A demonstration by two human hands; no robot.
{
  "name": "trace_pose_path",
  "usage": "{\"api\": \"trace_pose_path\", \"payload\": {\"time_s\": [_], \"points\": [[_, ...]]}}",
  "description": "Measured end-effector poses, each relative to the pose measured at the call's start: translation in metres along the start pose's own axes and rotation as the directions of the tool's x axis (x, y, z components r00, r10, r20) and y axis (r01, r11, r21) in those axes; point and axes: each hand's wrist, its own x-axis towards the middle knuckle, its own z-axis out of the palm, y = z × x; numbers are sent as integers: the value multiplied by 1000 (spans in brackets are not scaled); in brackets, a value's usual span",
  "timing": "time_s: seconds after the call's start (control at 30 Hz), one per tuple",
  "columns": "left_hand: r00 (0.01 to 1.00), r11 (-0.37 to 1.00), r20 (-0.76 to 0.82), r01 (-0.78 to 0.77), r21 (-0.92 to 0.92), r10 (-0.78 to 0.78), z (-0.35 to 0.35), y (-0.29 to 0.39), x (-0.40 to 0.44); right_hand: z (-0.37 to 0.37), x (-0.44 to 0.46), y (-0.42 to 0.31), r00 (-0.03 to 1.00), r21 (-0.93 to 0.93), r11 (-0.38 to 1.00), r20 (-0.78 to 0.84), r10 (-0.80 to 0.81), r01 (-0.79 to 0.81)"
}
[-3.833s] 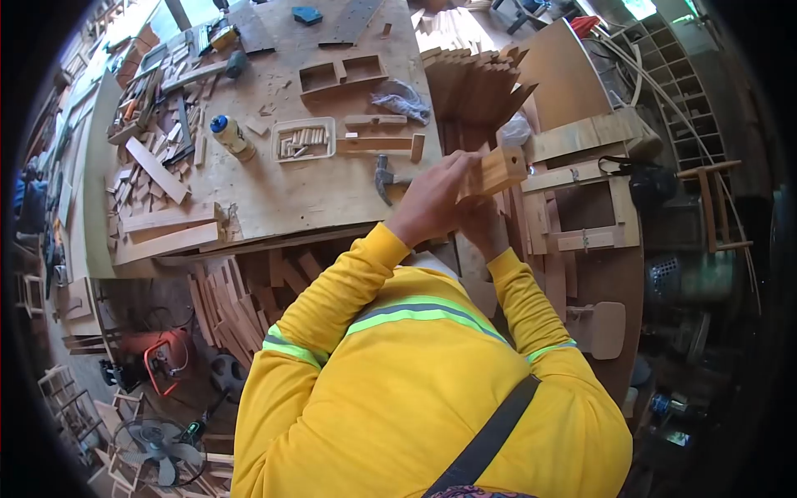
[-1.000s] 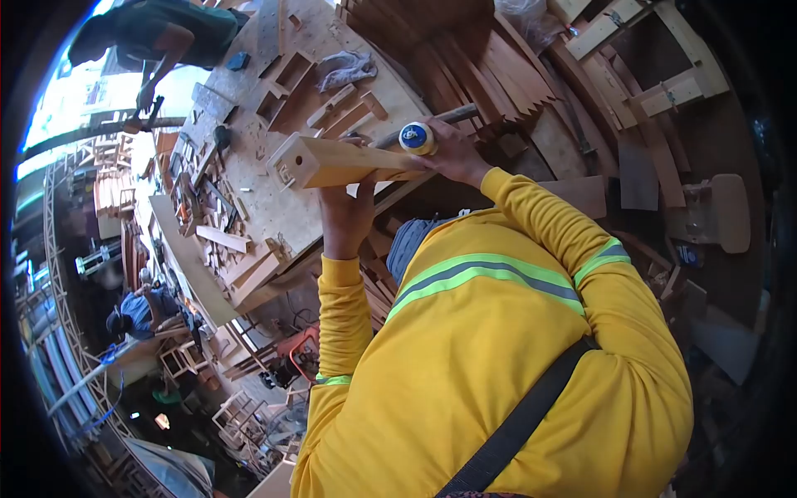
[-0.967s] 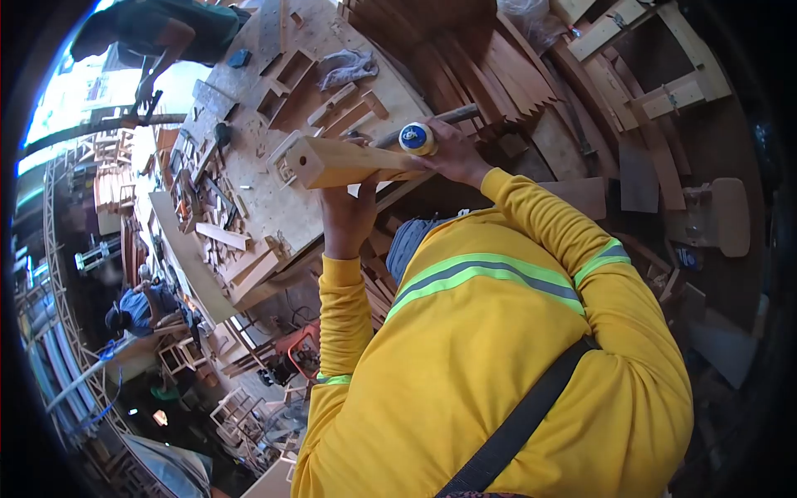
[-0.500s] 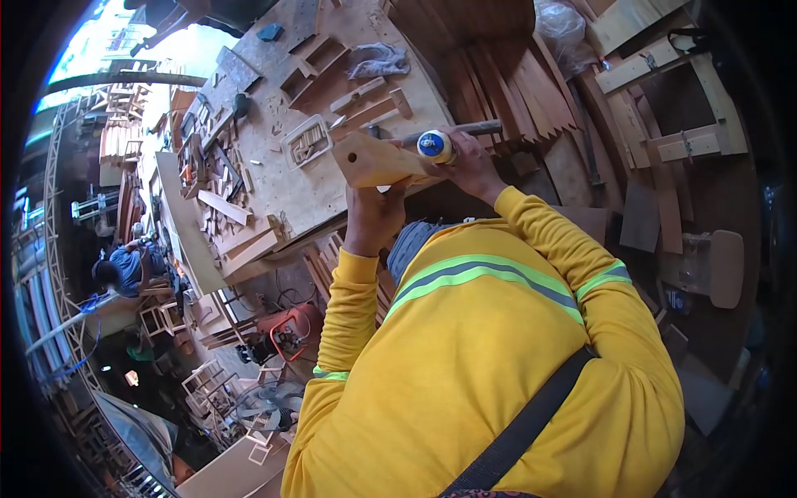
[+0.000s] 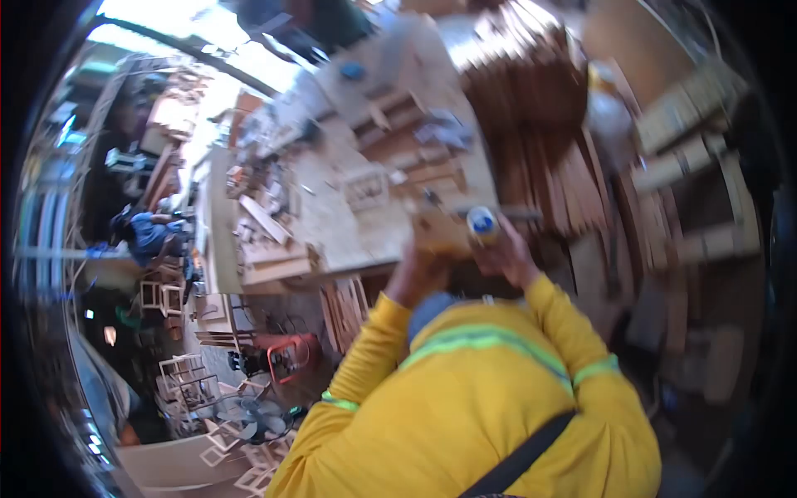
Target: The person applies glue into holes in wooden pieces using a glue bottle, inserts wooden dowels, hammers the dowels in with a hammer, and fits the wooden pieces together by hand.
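Observation:
My left hand [image 5: 418,272] is closed around a light wooden piece [image 5: 438,232] with a hole near one end, held up at the near edge of the workbench. Beside it, my right hand [image 5: 510,256] grips a small white bottle [image 5: 481,222] whose blue and white end faces up toward me. The bottle is close to the right end of the wooden piece; whether they touch I cannot tell, since motion blurs the view. Just beyond my hands, a tray of small wood pieces [image 5: 365,189] lies on the workbench [image 5: 332,241].
Wood offcuts [image 5: 266,220] cover the bench's left side. Dark brown boards [image 5: 531,133] stand to the right, near wooden frames [image 5: 689,166]. A red machine [image 5: 290,357] and a fan [image 5: 259,417] stand on the floor at lower left. Another person in blue [image 5: 149,234] sits at far left.
The view has swung, so bench and hands appear lower and further right, with blur. Both hands keep hold of the wooden piece and the bottle.

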Motion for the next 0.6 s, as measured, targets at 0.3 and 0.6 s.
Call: {"api": "trace_pose_path", "payload": {"time_s": [0.3,0.6], "points": [[886,646,181,-439,624,428,49,74,-19,3,2,-35,998,-328,943,10,58,-51],[838,519,329,-532,669,435,30,49,-5,-80,97,-16,961,-558,784,209,-184,271]]}}
